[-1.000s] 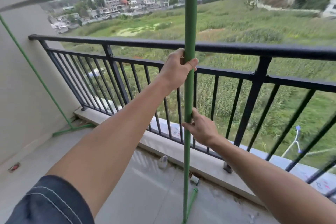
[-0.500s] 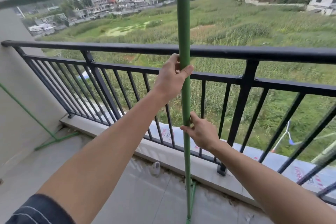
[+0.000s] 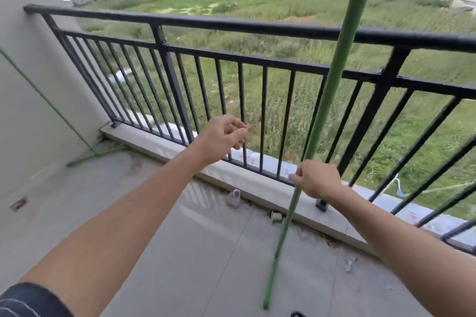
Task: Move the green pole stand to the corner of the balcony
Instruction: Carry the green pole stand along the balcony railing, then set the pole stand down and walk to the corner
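A long green pole of the stand rises from the balcony floor on the right, leaning right at the top, in front of the black railing. Its foot rests on the grey tiles. My right hand is wrapped around the pole low down, near the railing's base. My left hand hovers free to the left of the pole, fingers loosely curled, holding nothing. A second green pole with a floor foot stands slanted against the wall in the left corner.
A low concrete curb runs under the railing. Small bits of debris lie by the curb: a white lump, a small roll and scraps. A red mark sits by the white left wall.
My left hand has let go of the pole and dropped down to the left. My right hand still grips it lower down. The pole now leans, and my view has tilted downward.
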Demonstrator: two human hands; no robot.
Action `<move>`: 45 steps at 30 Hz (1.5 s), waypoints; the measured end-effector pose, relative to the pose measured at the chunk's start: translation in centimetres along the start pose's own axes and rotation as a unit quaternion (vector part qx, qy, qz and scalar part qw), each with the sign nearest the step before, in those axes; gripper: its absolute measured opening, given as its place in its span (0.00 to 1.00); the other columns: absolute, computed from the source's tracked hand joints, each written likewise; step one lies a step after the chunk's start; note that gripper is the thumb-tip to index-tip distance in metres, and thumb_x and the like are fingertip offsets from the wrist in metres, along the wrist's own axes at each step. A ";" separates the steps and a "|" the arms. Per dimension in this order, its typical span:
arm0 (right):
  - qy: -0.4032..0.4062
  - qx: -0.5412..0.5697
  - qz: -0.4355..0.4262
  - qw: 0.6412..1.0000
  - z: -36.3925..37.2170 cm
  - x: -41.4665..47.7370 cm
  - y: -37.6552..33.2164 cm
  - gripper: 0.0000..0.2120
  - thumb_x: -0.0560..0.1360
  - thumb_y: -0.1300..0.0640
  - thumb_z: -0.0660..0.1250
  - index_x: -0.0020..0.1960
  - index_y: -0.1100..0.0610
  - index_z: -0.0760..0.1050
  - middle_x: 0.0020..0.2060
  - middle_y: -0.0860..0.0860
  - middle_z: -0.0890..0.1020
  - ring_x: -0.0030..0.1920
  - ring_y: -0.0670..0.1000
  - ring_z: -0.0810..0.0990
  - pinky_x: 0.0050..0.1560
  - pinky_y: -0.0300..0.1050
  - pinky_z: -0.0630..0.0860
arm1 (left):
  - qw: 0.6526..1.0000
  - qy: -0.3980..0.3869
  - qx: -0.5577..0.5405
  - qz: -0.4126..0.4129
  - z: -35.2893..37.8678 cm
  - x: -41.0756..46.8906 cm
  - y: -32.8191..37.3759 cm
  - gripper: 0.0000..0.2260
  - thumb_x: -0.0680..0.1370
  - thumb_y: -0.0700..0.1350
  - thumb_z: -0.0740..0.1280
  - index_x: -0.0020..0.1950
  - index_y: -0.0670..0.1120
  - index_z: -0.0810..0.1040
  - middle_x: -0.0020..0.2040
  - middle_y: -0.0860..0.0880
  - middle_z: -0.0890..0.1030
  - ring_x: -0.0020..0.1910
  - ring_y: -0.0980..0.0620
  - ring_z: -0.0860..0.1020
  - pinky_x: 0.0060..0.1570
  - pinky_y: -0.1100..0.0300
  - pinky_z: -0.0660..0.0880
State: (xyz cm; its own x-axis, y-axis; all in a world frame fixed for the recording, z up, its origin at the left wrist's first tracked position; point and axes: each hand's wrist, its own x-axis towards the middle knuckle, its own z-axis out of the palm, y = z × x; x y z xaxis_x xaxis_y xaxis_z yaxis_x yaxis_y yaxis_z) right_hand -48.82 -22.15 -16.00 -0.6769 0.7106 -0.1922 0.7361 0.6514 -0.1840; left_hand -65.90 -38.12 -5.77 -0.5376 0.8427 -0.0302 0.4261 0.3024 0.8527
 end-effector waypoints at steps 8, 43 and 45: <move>-0.172 0.317 -0.035 0.932 10.7 -7.1 -11.6 0.06 0.77 0.55 0.69 0.46 0.58 0.80 0.38 0.55 0.87 0.35 0.51 0.84 0.32 0.41 0.76 | 0.958 0.119 -0.134 -0.224 -8.9 -21.5 -18.3 0.03 0.78 0.42 0.64 0.48 0.48 0.77 0.42 0.44 0.82 0.39 0.49 0.80 0.39 0.58 0.75; -0.340 0.358 -0.172 0.853 21.9 18.2 -81.5 0.05 0.78 0.57 0.67 0.51 0.57 0.80 0.40 0.55 0.88 0.43 0.56 0.86 0.40 0.49 0.78 | 0.579 0.551 -0.380 -0.465 -50.6 -34.9 -56.4 0.04 0.78 0.35 0.62 0.47 0.41 0.77 0.33 0.40 0.82 0.27 0.45 0.81 0.32 0.56 0.75; -0.330 0.369 -0.150 0.856 22.9 20.0 -85.2 0.05 0.78 0.58 0.67 0.51 0.57 0.81 0.40 0.55 0.88 0.42 0.55 0.86 0.39 0.48 0.77 | 0.590 0.541 -0.383 -0.461 -55.4 -33.3 -59.7 0.05 0.79 0.36 0.62 0.46 0.41 0.76 0.37 0.37 0.81 0.34 0.43 0.80 0.31 0.55 0.75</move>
State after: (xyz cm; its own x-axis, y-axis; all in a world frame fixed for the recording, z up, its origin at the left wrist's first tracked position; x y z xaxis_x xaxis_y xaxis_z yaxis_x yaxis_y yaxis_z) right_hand -125.18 -69.50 -26.27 -0.8701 0.0769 -0.4868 0.4888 0.2602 -0.8327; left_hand -113.79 -108.93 -26.78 -0.6103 -0.4262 -0.6678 -0.6415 -0.2286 0.7322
